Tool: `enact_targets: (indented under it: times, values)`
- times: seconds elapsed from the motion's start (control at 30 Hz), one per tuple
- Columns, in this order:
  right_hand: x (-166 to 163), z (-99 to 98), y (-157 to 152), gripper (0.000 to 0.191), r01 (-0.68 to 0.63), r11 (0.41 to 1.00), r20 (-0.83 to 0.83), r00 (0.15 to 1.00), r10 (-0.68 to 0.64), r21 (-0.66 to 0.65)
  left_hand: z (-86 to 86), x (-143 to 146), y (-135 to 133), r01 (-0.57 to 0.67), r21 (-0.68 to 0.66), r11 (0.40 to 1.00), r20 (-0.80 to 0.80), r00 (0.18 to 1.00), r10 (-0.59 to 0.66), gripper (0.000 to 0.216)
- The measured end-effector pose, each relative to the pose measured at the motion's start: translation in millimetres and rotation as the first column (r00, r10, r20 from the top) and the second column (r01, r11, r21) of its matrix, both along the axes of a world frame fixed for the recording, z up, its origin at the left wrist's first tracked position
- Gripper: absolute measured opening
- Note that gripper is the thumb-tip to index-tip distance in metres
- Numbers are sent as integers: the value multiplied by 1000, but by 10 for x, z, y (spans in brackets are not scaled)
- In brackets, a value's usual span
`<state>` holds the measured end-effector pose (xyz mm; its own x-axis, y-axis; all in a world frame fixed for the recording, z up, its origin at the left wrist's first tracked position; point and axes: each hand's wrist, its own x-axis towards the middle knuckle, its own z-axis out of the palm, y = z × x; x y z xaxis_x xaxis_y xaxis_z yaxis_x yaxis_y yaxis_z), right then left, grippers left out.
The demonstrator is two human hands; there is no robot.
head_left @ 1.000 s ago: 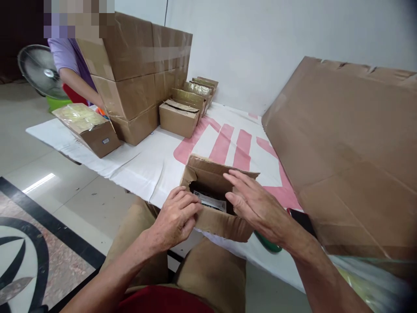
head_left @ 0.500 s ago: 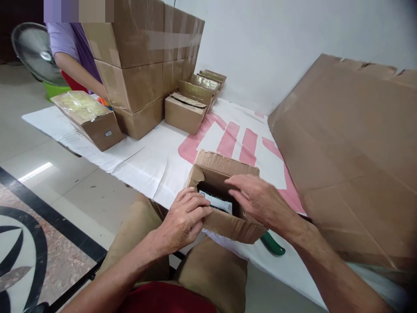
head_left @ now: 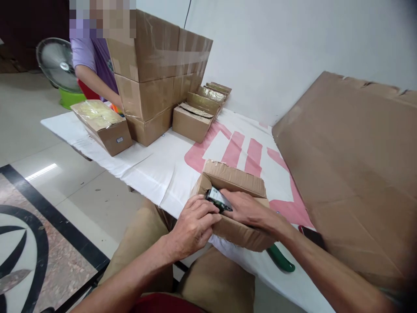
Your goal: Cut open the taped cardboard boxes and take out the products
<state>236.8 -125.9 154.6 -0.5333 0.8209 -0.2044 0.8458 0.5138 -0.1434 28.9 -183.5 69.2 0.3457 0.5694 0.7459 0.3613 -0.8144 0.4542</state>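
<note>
Lifting out of the small open cardboard box point(head_left: 239, 204) at the table's near edge, a dark flat packet point(head_left: 218, 199) with a pale label now shows above the rim; half a second ago it lay down inside, so the contents are coming out. The right hand point(head_left: 249, 209) curls its fingers about the packet's right end, while the left hand point(head_left: 193, 226) rests against the box's near-left wall, fingertips bent and touching the packet's lower edge. The packet's long axis runs from upper left to lower right, left end raised and pointing toward the far-left corner.

Beside the box lie a green handle point(head_left: 280, 260) and a dark phone point(head_left: 311, 235). Farther off stand a leaning cardboard sheet point(head_left: 352, 165), a row of filled small boxes point(head_left: 195, 117), stacked large cartons point(head_left: 156, 78), and another person's arm point(head_left: 97, 87) by a fan point(head_left: 57, 63).
</note>
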Motion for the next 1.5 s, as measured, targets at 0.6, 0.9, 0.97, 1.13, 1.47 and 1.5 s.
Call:
enact_targets:
  times: [0.6,0.9,0.97,1.13,1.47,1.5]
  values:
    - [111,685,-708,71,-14,747,-709,327,-625,-665,637,-105,39,301,-351,887,395,906,-151,80]
    - [-290,481,-684,51,137,811,-806,-292,-516,-569,565,299,-341,458,-579,674,716,681,153,84]
    - [-377,448,-658,53,139,827,-808,-349,-474,-545,638,356,-328,532,-579,619,780,581,231,82]
    - [-341,457,-649,52,108,848,-846,-203,-492,-519,817,212,-151,607,-545,579,835,454,310,65]
    - [-242,794,-529,38,187,887,-904,-170,-393,-421,1360,-108,328,636,-425,644,905,295,306,72]
    - [-273,841,-500,36,195,896,-912,-187,-365,-399,1415,-87,347,657,-386,648,922,256,290,69]
